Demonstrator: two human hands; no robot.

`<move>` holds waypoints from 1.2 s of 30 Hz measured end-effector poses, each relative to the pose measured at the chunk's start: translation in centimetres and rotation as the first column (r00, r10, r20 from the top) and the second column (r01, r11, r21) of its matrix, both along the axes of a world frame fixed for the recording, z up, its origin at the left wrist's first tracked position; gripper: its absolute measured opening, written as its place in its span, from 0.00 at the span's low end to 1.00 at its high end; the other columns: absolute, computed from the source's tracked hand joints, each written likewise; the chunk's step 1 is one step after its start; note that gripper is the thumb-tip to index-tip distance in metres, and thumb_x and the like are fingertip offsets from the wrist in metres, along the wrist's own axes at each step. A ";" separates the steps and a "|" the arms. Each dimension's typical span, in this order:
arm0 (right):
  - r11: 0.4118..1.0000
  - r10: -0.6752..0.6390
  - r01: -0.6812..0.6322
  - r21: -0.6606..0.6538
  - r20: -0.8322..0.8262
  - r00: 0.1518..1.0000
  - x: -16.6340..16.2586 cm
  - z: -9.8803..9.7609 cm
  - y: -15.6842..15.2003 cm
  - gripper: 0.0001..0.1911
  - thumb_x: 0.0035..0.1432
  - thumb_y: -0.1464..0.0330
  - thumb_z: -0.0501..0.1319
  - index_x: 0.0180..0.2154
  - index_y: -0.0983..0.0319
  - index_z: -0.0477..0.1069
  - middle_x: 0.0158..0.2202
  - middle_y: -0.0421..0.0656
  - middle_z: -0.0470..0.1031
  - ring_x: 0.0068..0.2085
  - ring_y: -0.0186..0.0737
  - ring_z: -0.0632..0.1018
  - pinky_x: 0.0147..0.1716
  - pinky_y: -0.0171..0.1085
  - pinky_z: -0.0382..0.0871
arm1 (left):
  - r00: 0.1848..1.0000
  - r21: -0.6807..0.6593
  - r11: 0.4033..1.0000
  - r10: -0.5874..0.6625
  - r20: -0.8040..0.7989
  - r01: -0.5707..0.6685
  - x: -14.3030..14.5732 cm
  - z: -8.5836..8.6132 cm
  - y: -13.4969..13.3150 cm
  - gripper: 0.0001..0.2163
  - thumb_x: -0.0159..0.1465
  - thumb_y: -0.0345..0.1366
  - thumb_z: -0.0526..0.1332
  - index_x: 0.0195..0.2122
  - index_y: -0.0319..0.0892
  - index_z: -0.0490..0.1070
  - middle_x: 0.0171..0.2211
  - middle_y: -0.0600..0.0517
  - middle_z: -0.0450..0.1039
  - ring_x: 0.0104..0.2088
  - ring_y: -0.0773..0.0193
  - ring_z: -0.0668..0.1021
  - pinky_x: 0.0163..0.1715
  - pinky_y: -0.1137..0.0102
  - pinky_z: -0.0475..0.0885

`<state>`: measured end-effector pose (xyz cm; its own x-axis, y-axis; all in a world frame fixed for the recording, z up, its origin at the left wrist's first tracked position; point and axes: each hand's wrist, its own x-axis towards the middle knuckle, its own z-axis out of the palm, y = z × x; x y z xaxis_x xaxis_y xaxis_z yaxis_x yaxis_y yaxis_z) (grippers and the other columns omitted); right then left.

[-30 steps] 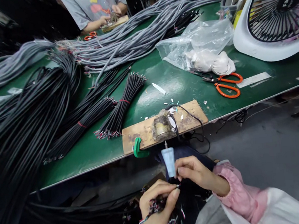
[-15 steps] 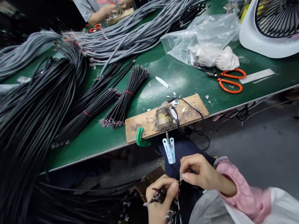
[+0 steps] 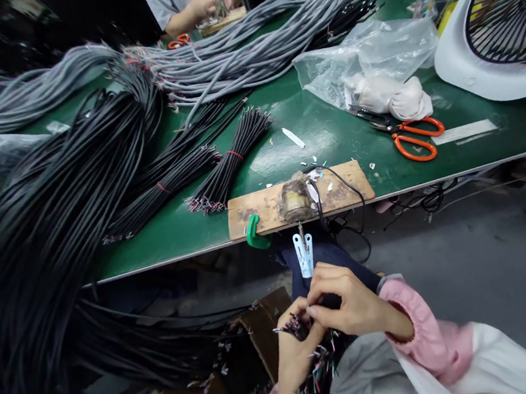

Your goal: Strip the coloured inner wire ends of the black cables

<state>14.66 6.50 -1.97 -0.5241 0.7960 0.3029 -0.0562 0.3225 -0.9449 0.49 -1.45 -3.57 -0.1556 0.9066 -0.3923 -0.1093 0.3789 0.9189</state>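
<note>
The person's left hand [image 3: 291,352] is curled around a bunch of thin black cables [image 3: 299,328] with small coloured wire ends, which poke out between thumb and fingers. More wire ends, red, white and green, spread below that hand, close against the person's grey-and-white clothing. The right hand [image 3: 346,295], in a pink gathered cuff, has its thumb and forefinger drawn narrowly together at the left fingertips (whether they pinch a wire, I cannot tell). Both hands are over the person's lap, in front of the green-topped bench [image 3: 183,243].

Just beyond the right hand is a pale blue plastic clip [image 3: 304,256], on a metal shaft from a grimy, rounded motor [image 3: 297,196]. The motor sits on a stained wooden board [image 3: 346,185] at the bench edge, with a bright green clamp [image 3: 256,232] at the board's left end.

Left of the board lies a black cable bundle tied with a red band [image 3: 240,155], beside others like it. To the right lie orange-handled scissors [image 3: 419,136], near a crumpled clear plastic bag [image 3: 379,53] and a white-framed fan [image 3: 466,69]. Across the bench, behind long grey cables [image 3: 229,56], a co-worker's hands [image 3: 203,6] are at another wooden board.
</note>
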 end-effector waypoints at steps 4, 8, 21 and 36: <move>0.999 -0.044 0.044 -0.022 0.006 0.999 0.7 -0.9 -0.5 0.08 0.62 0.72 0.63 0.30 0.65 0.77 0.27 0.44 0.76 0.31 0.38 0.73 0.33 0.37 0.67 | 0.983 0.035 0.985 0.165 0.079 -0.168 0.6 -0.4 -1.4 0.17 0.55 0.47 0.73 0.23 0.40 0.73 0.19 0.55 0.71 0.22 0.67 0.71 0.25 0.74 0.66; 0.997 -0.071 0.069 0.045 0.034 0.997 0.9 -1.1 -1.1 0.07 0.64 0.73 0.60 0.34 0.66 0.77 0.30 0.46 0.76 0.33 0.39 0.74 0.37 0.39 0.67 | 0.973 0.072 0.973 0.211 0.089 -0.218 0.8 -0.1 -1.8 0.14 0.55 0.44 0.74 0.23 0.40 0.77 0.20 0.54 0.73 0.22 0.66 0.74 0.27 0.73 0.68; 0.983 -0.102 0.094 -0.155 -0.043 0.994 0.7 -1.4 -1.2 0.04 0.59 0.69 0.68 0.33 0.63 0.79 0.29 0.45 0.79 0.33 0.40 0.75 0.36 0.39 0.68 | 0.980 0.106 0.974 0.196 0.038 -0.199 0.8 0.6 -1.4 0.14 0.55 0.43 0.74 0.21 0.40 0.76 0.18 0.56 0.71 0.19 0.68 0.73 0.24 0.74 0.69; 0.904 -0.269 0.250 -0.347 -0.006 0.963 -1.2 1.0 4.1 0.26 0.63 0.50 0.61 0.23 0.64 0.70 0.24 0.38 0.64 0.26 0.33 0.65 0.27 0.34 0.57 | 0.960 0.397 0.908 -0.020 -0.280 0.135 -2.9 4.1 2.5 0.06 0.53 0.27 0.73 0.26 0.46 0.84 0.21 0.53 0.79 0.21 0.65 0.79 0.23 0.76 0.74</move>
